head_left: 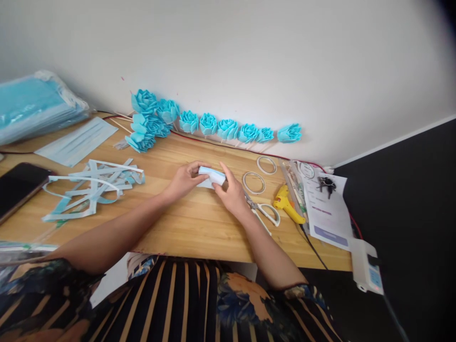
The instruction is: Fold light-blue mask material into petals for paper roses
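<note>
Between my two hands is a small piece of face mask material (pixel 214 175), pale blue with a white underside, rolled or folded over on itself. My left hand (pixel 185 180) pinches its left end, thumb in front. Around the right end close the thumb and fingers of my right hand (pixel 232 191). The piece is held just over the wooden table (pixel 199 228); part of it is hidden by my fingers. Scissors (pixel 268 214) with white handles lie beside my right wrist, their blades partly covered by it.
Blue flowers (pixel 208 123) on sticks line the wall. At left are bagged masks (pixel 32 107), a flat mask (pixel 78 141), cut strips (pixel 93 190) and a phone (pixel 21 187). Tape rolls (pixel 253 193), a yellow glue gun (pixel 288 205), keys (pixel 327 184) and paper (pixel 326 218) lie right.
</note>
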Motion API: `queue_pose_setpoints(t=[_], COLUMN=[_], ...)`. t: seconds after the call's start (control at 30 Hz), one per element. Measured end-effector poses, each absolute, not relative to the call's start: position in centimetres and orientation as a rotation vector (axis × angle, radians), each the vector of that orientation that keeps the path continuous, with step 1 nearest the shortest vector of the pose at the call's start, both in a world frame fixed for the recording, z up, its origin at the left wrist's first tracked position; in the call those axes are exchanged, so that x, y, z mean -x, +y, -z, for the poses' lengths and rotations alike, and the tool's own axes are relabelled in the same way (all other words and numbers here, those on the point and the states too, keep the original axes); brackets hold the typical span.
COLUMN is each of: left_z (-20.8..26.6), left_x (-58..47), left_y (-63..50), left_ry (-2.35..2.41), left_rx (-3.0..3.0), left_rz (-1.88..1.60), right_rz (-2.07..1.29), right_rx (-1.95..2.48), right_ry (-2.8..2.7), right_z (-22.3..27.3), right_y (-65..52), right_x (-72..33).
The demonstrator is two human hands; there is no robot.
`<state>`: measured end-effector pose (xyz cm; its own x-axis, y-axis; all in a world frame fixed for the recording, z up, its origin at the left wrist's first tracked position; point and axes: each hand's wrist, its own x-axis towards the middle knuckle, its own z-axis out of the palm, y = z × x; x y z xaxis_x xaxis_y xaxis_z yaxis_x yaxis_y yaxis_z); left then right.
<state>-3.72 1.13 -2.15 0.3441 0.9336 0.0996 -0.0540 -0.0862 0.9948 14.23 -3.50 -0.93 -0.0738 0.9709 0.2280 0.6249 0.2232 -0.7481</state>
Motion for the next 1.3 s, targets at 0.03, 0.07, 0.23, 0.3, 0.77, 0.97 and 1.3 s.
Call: queue_pose_setpoints(t=[0.03, 0.07, 0.23, 0.3, 0.77, 0.97, 1.3], left_z=[2.0, 1.9, 2.3, 2.7, 2.1, 2.4, 1.2], left_x=[3.7, 3.7, 3.7, 3.7, 3.8, 3.5, 3.8], left_y=[1.1, 1.1, 1.4, 1.6, 1.4, 1.7, 1.1], left_ry=[0.853, 0.844, 0.848, 0.828, 0.841, 0.732, 0.785], left_rx=[-1.377, -1.383, -1.614, -1.658, -1.525, -1.265, -1.094], left_rz=[-1.04, -1.054, -1.016, -0.985, -1.006, -0.969, -0.879], right_rz=[-0.6, -0.589, -0.65, -0.656, -0.565, -0.59, -0.91], right_rx=[1.476, 1.471, 1.514, 1.505, 1.461, 1.429, 1.332], right_ry=[-1.779, -1.779, -1.859, -1.898, -1.794, -1.685, -1.522], right_z=[0.9, 0.9, 1.4, 1.7, 0.9, 0.2, 0.7], right_y=[-3.5, -3.5, -3.2, -3.1, -3.5, -3.8, -3.7], right_x=[-14.3, -14.3, -14.5, -14.5, -14.4, -14.2, -14.5])
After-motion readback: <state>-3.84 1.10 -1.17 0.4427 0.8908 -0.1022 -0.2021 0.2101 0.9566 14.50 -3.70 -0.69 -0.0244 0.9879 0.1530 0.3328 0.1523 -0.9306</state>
